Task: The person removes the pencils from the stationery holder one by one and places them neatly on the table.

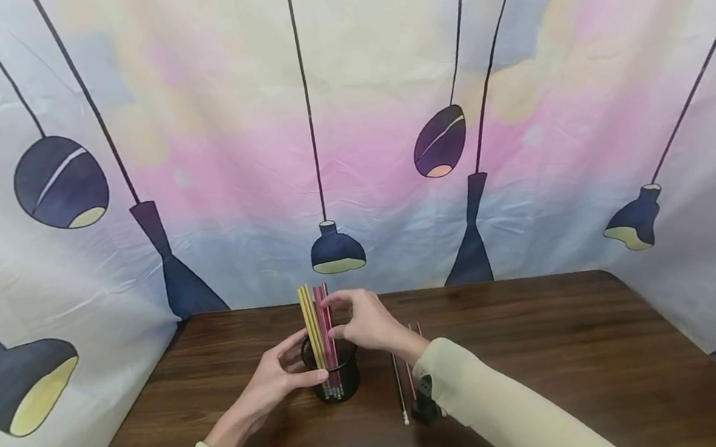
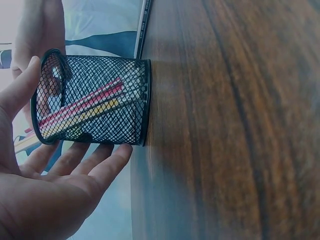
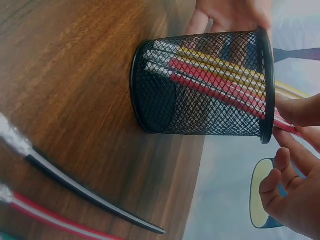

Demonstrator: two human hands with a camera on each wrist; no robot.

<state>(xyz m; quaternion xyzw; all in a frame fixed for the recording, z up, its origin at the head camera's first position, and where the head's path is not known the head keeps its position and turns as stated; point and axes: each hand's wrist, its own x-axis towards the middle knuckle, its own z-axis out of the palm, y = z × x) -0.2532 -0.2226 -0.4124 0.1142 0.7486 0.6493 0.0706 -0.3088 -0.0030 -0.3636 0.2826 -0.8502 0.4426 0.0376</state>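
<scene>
A black wire-mesh pencil cup stands upright on the table. My left hand holds it from the left, thumb at the rim and fingers along the far side in the left wrist view. Inside lean yellow pencils and red pencils, their silvery eraser ends at the bottom, seen through the mesh. Above the rim my right hand pinches the red pencils between thumb and fingers; how many it grips I cannot tell.
Right of the cup lie a black pencil and a red pencil, with a bit of green at the view's corner. My right forearm partly covers them in the head view. A printed cloth hangs behind the wooden table.
</scene>
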